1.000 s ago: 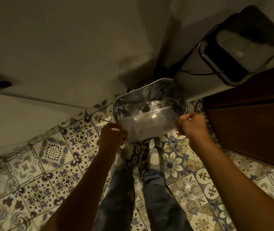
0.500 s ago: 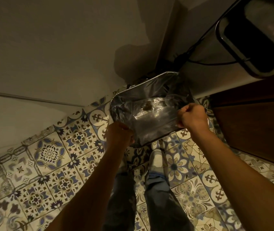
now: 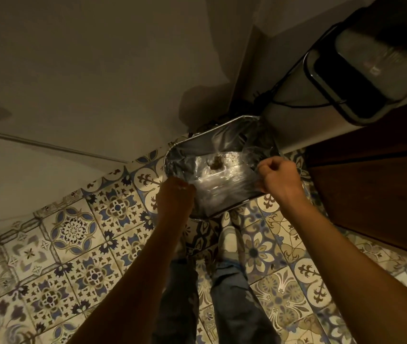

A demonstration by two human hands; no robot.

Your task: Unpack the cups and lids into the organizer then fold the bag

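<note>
Head view: left hand and right hand, fingers curled and pinching opposite edges of the clear bag, stretch it over the lined bin, probably to flatten it for folding.

Clear plastic bag, crinkled and glossy, held stretched flat between left hand and right hand, each pinching one side edge, over a foil-lined bin on the floor.

Head view, steeply downward (wide-angle), close over floor tiles
</note>
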